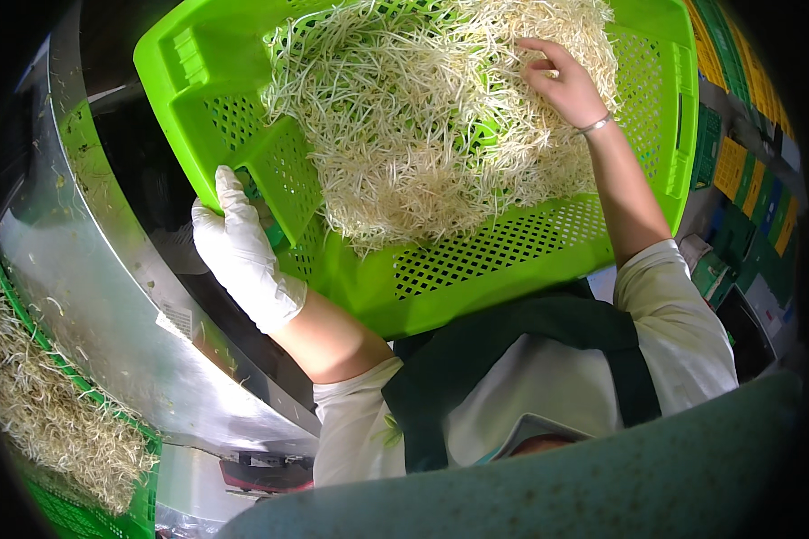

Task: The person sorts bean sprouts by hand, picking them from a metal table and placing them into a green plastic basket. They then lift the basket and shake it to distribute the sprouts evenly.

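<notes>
A bright green perforated plastic crate (684, 135) lies tilted before me, with a thick layer of bean sprouts (391, 141) on its perforated base. My left hand (243, 249), in a white glove, grips the crate's left side at a handle opening, thumb and fingers around the edge. My right hand (566, 84) is bare, with a band at the wrist. It is over the sprouts at the upper right, fingers partly bent and apart, with nothing seen between them. Whether its fingertips touch the sprouts is hard to tell.
A stainless steel surface (108, 269) with scattered sprout bits runs along the left. At lower left stands another green crate (152, 471) full of bean sprouts (61, 411). Stacked yellow and green crates (745, 175) are at the right. A red and dark object (266, 475) is near the bottom.
</notes>
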### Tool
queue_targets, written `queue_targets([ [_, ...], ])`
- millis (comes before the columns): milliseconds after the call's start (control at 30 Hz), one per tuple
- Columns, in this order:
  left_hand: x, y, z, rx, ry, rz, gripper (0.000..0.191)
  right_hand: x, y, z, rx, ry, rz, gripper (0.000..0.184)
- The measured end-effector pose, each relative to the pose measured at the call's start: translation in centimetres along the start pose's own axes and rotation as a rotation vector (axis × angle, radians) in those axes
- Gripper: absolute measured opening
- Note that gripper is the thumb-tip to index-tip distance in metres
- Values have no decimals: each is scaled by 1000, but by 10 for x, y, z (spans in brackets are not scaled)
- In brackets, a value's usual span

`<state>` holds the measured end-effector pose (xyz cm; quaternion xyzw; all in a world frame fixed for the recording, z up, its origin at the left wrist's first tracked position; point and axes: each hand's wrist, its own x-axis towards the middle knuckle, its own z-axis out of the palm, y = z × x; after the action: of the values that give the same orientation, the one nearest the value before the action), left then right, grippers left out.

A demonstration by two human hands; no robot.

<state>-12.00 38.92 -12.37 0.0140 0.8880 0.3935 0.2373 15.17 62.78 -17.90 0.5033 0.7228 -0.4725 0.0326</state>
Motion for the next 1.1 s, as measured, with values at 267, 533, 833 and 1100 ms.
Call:
queue_targets([
  [267, 3, -2, 3, 6, -9, 6, 31, -29, -49, 134, -711, -234, -584, 57],
  [533, 1, -1, 3, -33, -21, 22, 31, -22, -70, 125, -504, -463, -353, 55],
  [833, 7, -8, 1, 101, -10, 78, 32, -78, -54, 114, -164, -557, -548, 56],
  [1100, 3, 1, 1, 53, -37, 36, 33, -98, 58, 26, -964, -359, -503, 68],
])
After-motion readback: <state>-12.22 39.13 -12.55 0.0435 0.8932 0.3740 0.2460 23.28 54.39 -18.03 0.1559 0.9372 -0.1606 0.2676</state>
